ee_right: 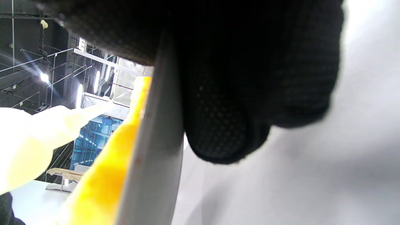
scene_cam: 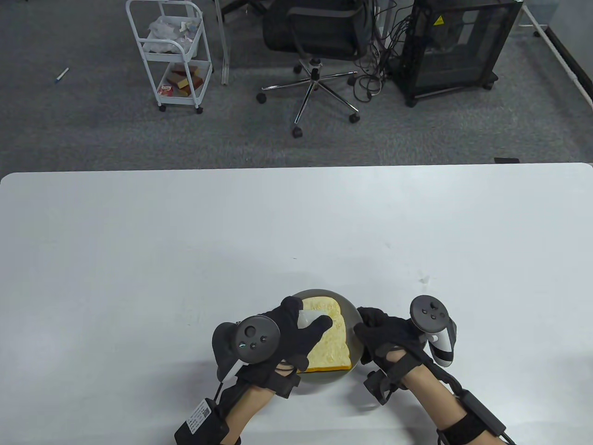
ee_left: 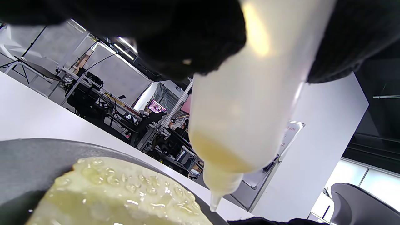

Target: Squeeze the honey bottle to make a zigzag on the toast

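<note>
A slice of toast (scene_cam: 330,343) lies on a grey plate (scene_cam: 354,315) near the table's front edge. My left hand (scene_cam: 296,331) grips a translucent squeeze bottle of honey (scene_cam: 306,319) tipped nozzle-down over the toast's far part. In the left wrist view the bottle (ee_left: 250,103) hangs with its tip (ee_left: 214,204) just above the toast (ee_left: 118,197), whose surface shows glossy honey beads. My right hand (scene_cam: 377,331) holds the plate's right rim; in the right wrist view its fingers (ee_right: 225,125) press against the rim (ee_right: 153,162) beside the toast's orange crust (ee_right: 103,175).
The white table (scene_cam: 185,241) spreads wide around the plate. Beyond its far edge stand a white cart (scene_cam: 171,55), an office chair (scene_cam: 319,46) and a black cabinet (scene_cam: 458,46) on grey carpet.
</note>
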### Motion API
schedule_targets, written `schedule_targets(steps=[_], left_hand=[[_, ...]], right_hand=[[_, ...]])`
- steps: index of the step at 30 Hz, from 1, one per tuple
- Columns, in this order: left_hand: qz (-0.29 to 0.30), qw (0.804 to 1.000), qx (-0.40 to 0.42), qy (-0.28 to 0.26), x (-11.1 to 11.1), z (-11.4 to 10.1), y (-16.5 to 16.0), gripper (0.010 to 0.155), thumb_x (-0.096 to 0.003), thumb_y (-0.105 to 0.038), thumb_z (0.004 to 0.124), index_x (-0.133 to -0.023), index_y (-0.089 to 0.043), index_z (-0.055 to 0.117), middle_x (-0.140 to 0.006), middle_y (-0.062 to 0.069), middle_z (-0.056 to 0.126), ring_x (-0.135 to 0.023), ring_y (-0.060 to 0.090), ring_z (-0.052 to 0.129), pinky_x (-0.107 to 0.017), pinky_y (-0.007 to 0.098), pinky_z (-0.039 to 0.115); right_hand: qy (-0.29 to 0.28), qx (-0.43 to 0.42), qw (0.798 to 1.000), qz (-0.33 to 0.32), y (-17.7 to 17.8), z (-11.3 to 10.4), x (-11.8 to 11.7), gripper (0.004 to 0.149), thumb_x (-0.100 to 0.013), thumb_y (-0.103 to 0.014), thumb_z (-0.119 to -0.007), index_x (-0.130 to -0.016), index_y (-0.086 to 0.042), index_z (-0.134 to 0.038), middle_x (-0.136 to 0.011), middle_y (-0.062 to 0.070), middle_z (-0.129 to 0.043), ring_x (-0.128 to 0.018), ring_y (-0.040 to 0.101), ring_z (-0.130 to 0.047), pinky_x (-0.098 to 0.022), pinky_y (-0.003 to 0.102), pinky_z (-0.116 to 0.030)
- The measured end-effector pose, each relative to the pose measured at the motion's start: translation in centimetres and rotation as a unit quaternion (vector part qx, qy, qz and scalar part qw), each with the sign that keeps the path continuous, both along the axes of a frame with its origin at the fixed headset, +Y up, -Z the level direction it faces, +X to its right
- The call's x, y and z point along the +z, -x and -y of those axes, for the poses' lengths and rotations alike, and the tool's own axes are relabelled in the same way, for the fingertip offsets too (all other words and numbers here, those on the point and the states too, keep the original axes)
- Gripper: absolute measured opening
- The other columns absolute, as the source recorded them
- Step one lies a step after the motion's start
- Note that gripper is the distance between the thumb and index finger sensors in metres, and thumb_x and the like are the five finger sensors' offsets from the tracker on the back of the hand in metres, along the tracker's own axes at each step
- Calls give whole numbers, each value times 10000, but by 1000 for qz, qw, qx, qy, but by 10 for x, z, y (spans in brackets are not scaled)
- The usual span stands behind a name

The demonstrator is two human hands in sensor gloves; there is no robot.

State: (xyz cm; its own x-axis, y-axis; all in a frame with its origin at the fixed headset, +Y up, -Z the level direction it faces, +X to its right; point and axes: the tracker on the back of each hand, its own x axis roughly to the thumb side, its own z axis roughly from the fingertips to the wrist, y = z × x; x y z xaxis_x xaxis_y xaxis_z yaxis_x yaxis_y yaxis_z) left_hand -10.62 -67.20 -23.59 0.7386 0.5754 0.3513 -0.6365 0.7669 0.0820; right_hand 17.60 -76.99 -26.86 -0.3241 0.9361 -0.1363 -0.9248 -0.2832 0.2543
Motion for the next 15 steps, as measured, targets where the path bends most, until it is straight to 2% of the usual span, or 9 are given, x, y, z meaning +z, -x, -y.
schedule_targets(steps=[15], left_hand=[[-16,1000,13,10,1,-1,23,735,-482,-743,859,-810,-90,782,-345,103,989,-17,100,938,-142,391,881]], right_hand=[[-3,-12,1000,7,-5,-3,-1,554,-479,-220,-815,-924,83,-682,-658,205,-991,-356,282,-1139,-205,316,-998]])
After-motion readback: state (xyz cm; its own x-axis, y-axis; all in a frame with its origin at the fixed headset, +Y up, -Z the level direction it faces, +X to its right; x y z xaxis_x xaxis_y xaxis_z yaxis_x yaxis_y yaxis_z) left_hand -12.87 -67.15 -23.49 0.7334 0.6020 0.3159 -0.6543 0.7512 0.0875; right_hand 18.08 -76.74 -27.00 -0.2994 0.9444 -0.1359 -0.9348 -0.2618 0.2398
